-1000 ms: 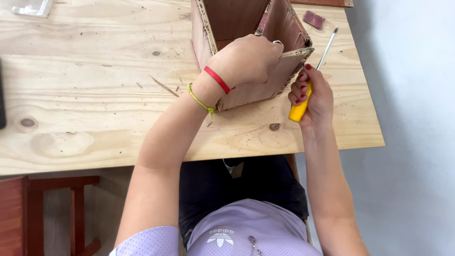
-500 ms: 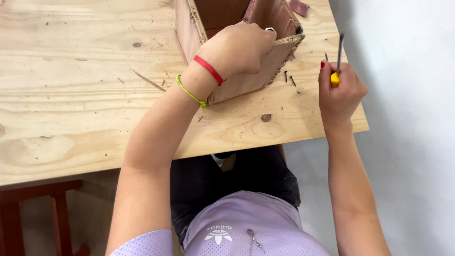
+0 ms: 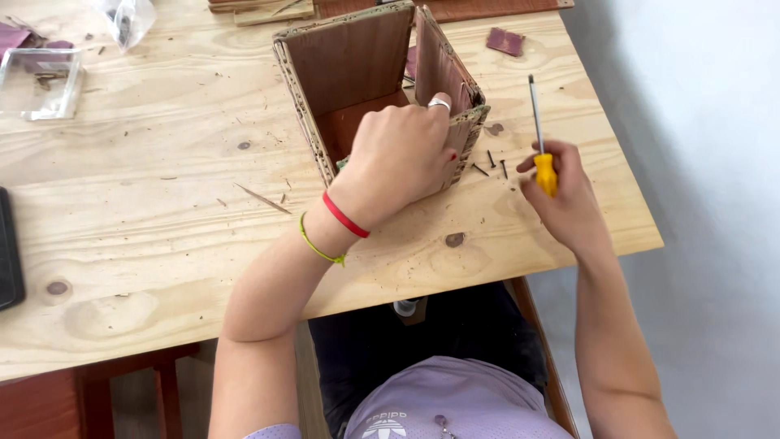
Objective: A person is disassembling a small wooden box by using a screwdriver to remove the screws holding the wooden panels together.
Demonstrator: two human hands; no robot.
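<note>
My right hand [image 3: 569, 203] sits nearest me, at about four o'clock from the box, fingers curled shut round the yellow handle of the screwdriver [image 3: 539, 138]. The shaft points away from me toward twelve o'clock, tip lifted clear of any screw. To do this well, I judge I should choke down on the handle, keep the shaft in line with the screw and press straight before twisting.

Just beyond my knuckles, at eleven o'clock from that hand, a few loose dark screws [image 3: 496, 162] lie on the plywood tabletop [image 3: 146, 244], near the box corner but not touching it.

My left hand [image 3: 402, 154], with red and green bands at the wrist, clamps over the near right corner of the open wooden box [image 3: 357, 65]. The palm lies on the front wall and the fingers hook over the rim, a ring showing on one; it's a closed, bracing hold. I reckon the hold wants to stay firm so the corner doesn't shift under the driver.

The box stands upright at mid-table, open side up. Farther off, at ten o'clock, lies a clear plastic tray [image 3: 41, 81], with a small plastic bag [image 3: 126, 18] beyond it. At one o'clock, a small reddish wood scrap [image 3: 505, 41].
</note>
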